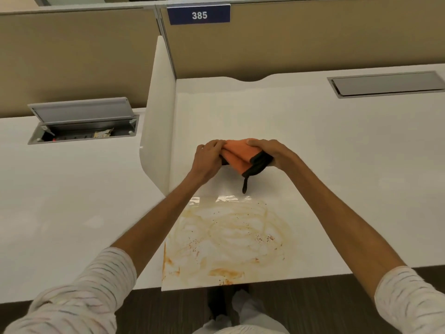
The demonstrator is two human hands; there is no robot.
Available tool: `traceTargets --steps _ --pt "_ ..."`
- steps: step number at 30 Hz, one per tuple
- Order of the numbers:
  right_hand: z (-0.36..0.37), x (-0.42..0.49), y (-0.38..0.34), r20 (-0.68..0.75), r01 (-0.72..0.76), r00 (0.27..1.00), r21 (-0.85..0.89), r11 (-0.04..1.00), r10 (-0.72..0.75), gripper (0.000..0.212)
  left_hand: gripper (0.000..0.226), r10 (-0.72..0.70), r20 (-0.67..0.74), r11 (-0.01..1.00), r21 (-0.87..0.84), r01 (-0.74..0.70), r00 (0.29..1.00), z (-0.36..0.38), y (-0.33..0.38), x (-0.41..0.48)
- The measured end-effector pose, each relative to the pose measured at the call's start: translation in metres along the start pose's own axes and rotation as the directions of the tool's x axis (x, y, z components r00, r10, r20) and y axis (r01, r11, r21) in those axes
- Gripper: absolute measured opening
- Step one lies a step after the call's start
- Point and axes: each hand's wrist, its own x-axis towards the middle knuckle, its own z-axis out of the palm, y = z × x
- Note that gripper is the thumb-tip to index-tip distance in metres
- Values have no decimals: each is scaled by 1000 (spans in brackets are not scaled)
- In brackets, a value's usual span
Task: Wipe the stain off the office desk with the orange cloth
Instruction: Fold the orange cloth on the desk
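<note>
You are reaching both arms forward and inward, forearms bare, striped sleeves pushed up near the elbows. Your left hand (209,157) is curling its fingers, back of the hand facing up, thumb side turned toward the right hand. Your right hand (269,150) is bending at the wrist, fingers closing downward, thumb tip pointing left. Both hands are gripping, held close together, knuckles nearly meeting.

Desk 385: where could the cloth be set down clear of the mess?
Bare desk lies right of the hands, between the closed cable hatch and the front edge, and behind the cloth toward the partition. The stain fills the front left, beside the white divider.
</note>
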Motion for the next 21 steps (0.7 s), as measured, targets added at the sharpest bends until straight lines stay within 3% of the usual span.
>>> traceTargets --steps 1,2,3,4,5,6,7,9,10,11,13,15,18,21 --pt "-5 -6 -3 1 1 1000 55 998 -1 55 45 -124 4 981 -152 123 992 -3 9 3" --pt "-9 -11 -6 -4 16 1000 96 995 -15 54 45 -295 54 886 -359 295 954 -7 20 6" --pt "-12 -17 -9 -16 36 999 123 992 -34 52 43 -462 172 662 -587 467 870 -13 31 8" --pt "-15 -22 -12 -37 58 998 127 990 -53 51 38 -547 368 329 -732 597 752 -19 42 10" --pt "-18 -27 -16 -62 82 995 105 991 -75 50 35 -551 527 59 -749 660 648 -22 53 11" --pt "-20 -32 -20 -82 104 992 44 994 -101 52 38 -549 587 -39 -729 684 595 -25 65 11" --pt "-24 -38 -25 -91 125 987 -56 990 -130 54 44 -590 532 38 -733 680 607 -25 74 9" --pt "-37 -53 -38 -47 172 979 -346 922 -201 53 49 -636 131 489 -694 529 761 -24 81 3" --pt "-45 -62 -46 27 205 975 -506 838 -223 52 51 -534 -34 661 -641 392 845 -27 83 1" --pt "-54 -72 -53 123 242 969 -643 727 -215 50 53 -395 -86 755 -597 270 915 -32 84 1" --pt "-66 -93 -69 281 301 952 -791 533 -121 39 57 -144 45 798 -586 143 989 -41 90 4" --pt "-76 -110 -83 350 330 936 -825 459 -43 29 62 33 275 804 -579 138 961 -49 102 2" --pt "-89 -124 -95 376 333 926 -792 512 -21 39 56 165 518 736 -631 244 839 -48 122 -16" --pt "-93 -120 -85 333 318 939 -745 587 -87 41 40 160 532 643 -696 321 832 -33 128 -44"
